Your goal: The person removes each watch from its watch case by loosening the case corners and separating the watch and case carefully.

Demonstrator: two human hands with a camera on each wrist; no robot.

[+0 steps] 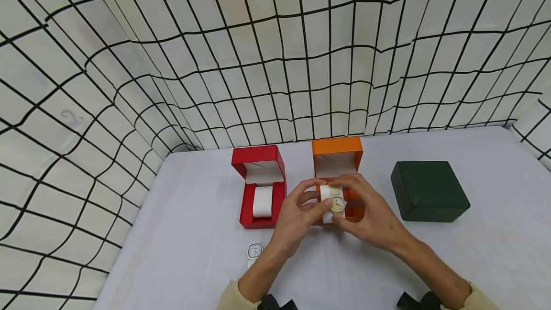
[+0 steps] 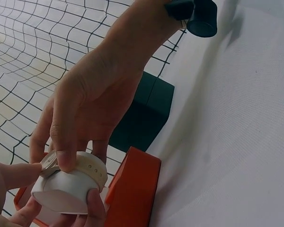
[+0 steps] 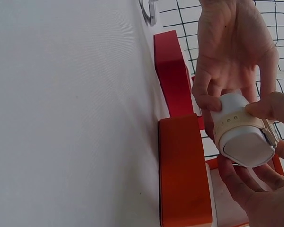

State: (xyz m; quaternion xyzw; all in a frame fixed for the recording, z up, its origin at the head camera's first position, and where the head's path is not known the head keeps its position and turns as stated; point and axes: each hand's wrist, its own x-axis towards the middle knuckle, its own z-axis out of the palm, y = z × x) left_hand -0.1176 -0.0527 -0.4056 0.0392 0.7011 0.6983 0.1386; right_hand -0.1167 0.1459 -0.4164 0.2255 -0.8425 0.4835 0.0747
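A watch (image 1: pixel 338 204) with a cream strap and round dial is wrapped round a white watch cushion (image 2: pixel 61 191). Both hands hold the cushion over the open orange box (image 1: pixel 337 147). My left hand (image 1: pixel 297 219) grips its left side, thumb at the dial's edge and fingers behind. From the right, my right hand (image 1: pixel 372 214) holds it with fingers at the top and thumb low by the strap. Holes in the strap (image 3: pixel 233 120) show in the right wrist view. The hands partly cover the box's inside.
Left of the orange box stands an open red box (image 1: pixel 242 204) with a bare white cushion (image 1: pixel 262 202). A closed green box (image 1: pixel 430 190) sits at the right. Near my left forearm lies a white square-faced watch (image 1: pixel 255 251). Black netting (image 1: pixel 301 61) rises behind the table.
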